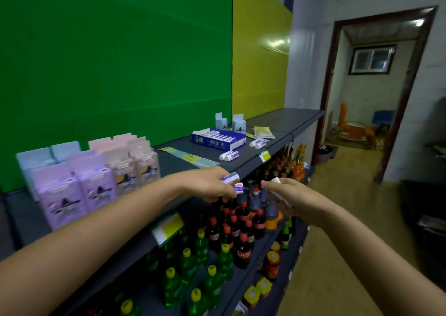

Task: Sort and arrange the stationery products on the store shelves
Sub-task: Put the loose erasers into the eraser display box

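Observation:
My left hand (212, 185) hovers just off the front edge of the top shelf (277, 132), closed around two small white-and-blue stationery tubes (232, 181). My right hand (287, 195) is beside it, holding a small white item (276, 180) that is mostly hidden by the fingers. Farther along the shelf lies an open blue display box (218, 140) with a row of the same tubes inside. Loose tubes rest near it, one pair (229, 155) in front and another pair (259, 143) to its right.
Pastel purple, pink and blue boxed packs (79, 183) stand at the shelf's left. Two small upright cartons (239, 123) and flat packets (263, 132) sit farther back. Soda bottles (231, 231) fill the lower shelves. A doorway (366, 93) opens at the right.

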Action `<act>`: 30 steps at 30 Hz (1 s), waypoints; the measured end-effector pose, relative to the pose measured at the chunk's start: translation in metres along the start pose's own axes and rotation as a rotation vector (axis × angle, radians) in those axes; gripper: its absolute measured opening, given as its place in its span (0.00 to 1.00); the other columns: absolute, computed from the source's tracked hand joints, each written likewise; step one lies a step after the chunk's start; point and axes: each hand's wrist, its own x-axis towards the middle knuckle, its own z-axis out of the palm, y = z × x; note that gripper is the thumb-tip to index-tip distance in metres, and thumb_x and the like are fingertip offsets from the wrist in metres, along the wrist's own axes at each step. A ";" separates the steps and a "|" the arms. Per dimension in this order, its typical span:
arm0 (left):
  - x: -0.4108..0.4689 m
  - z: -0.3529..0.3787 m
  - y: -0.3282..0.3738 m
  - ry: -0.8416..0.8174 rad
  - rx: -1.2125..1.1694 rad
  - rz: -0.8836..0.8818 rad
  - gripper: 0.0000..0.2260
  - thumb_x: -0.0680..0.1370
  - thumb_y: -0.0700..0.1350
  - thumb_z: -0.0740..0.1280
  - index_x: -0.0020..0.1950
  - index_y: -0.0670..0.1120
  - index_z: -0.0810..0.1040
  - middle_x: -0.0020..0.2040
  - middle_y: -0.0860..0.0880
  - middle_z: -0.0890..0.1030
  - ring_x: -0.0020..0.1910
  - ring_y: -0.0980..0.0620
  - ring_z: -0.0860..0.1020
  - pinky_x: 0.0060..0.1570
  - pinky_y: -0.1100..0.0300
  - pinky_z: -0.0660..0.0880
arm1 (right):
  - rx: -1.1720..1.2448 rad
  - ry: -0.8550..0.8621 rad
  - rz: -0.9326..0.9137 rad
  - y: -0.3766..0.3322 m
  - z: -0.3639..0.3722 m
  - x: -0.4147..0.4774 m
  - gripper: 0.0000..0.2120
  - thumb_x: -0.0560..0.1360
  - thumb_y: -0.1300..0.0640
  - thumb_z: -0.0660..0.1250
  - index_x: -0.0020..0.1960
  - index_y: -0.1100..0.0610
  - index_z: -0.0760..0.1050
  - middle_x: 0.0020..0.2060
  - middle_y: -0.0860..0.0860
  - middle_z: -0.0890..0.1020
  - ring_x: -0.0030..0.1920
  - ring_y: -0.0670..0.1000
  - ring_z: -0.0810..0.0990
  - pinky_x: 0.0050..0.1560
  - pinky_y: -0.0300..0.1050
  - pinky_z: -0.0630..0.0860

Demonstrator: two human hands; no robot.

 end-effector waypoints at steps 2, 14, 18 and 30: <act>0.026 -0.005 0.004 0.028 -0.013 -0.002 0.09 0.76 0.42 0.63 0.35 0.44 0.70 0.26 0.50 0.70 0.25 0.54 0.65 0.26 0.63 0.61 | 0.036 -0.005 0.044 0.003 -0.018 0.021 0.12 0.78 0.51 0.60 0.43 0.59 0.68 0.33 0.54 0.69 0.25 0.50 0.66 0.28 0.42 0.62; 0.157 -0.048 0.006 0.338 -0.143 -0.131 0.11 0.76 0.46 0.65 0.40 0.39 0.77 0.27 0.56 0.79 0.28 0.57 0.69 0.29 0.66 0.64 | 0.343 -0.260 0.194 0.016 -0.138 0.197 0.10 0.76 0.53 0.55 0.37 0.55 0.65 0.26 0.51 0.66 0.18 0.44 0.60 0.21 0.33 0.53; 0.188 -0.059 0.002 0.554 -0.199 -0.169 0.15 0.75 0.44 0.67 0.30 0.47 0.69 0.22 0.57 0.73 0.24 0.62 0.68 0.27 0.70 0.65 | 0.331 -0.389 0.106 0.010 -0.157 0.249 0.08 0.71 0.62 0.50 0.34 0.57 0.64 0.24 0.51 0.67 0.17 0.44 0.62 0.19 0.32 0.54; 0.238 -0.104 -0.046 0.828 0.071 -0.393 0.11 0.74 0.46 0.69 0.34 0.45 0.73 0.36 0.47 0.73 0.32 0.55 0.69 0.29 0.66 0.63 | -0.161 -0.585 -0.403 -0.030 -0.133 0.377 0.06 0.79 0.58 0.59 0.53 0.56 0.73 0.45 0.51 0.78 0.42 0.46 0.75 0.45 0.39 0.70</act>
